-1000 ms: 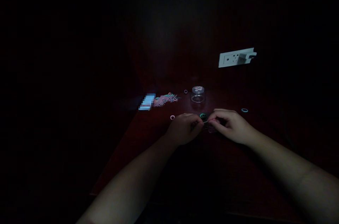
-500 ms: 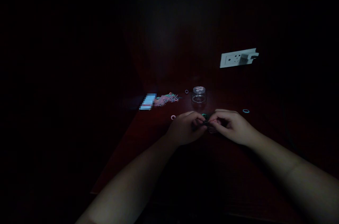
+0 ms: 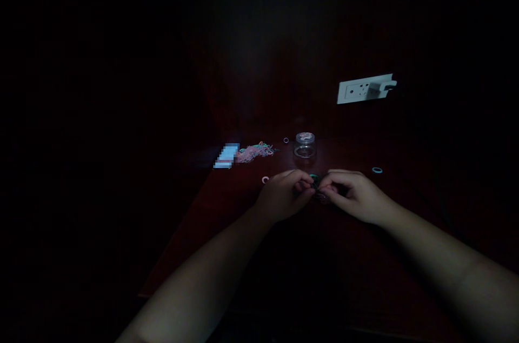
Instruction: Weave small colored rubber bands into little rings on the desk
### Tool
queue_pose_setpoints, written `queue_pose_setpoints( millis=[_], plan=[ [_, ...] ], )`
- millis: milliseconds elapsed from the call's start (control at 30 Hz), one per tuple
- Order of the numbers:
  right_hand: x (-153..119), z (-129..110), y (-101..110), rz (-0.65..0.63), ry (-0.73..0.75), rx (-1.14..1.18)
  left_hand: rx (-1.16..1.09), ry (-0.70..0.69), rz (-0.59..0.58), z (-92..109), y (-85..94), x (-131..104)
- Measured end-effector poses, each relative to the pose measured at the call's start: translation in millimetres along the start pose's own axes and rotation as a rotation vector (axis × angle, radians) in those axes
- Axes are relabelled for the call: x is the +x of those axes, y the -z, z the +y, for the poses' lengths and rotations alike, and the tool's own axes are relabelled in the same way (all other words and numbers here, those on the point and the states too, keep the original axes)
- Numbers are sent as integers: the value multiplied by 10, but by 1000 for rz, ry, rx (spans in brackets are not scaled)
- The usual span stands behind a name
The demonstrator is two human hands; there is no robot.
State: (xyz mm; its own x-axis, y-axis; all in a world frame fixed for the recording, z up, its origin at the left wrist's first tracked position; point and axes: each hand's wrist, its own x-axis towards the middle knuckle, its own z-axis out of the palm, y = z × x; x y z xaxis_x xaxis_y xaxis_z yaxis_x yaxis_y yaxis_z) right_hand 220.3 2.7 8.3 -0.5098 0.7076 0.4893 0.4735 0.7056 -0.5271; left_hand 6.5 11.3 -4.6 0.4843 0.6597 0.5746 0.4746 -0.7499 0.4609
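My left hand and my right hand meet over the dark red table, their pinched fingertips almost touching. Something thin and dark lies between the fingertips, too small and dim to name. A green band shows just behind the fingers, and a dim pinkish thing is partly hidden below them. Beside my left hand lies a pink ring. A clear jar with a patterned lid stands behind the hands.
A pile of pink and green bands lies at the back left beside a lit, pixelated phone-like screen. A small purple ring is left of the jar, a teal ring at the right. A wall socket holds a plug.
My right hand's fingertips have dropped slightly, and the fingers of both hands have shifted a little around the small thing between them. The other objects stay in place.
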Motion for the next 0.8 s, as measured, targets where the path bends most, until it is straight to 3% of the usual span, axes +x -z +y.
queue_pose_setpoints(
  millis=[267, 800],
  plan=[
    [-4, 2, 5, 0, 15, 23, 4, -2, -49, 34, 34, 13],
    [-11, 25, -16, 21, -62, 35, 19, 3, -35, 35, 21, 8]
  ],
)
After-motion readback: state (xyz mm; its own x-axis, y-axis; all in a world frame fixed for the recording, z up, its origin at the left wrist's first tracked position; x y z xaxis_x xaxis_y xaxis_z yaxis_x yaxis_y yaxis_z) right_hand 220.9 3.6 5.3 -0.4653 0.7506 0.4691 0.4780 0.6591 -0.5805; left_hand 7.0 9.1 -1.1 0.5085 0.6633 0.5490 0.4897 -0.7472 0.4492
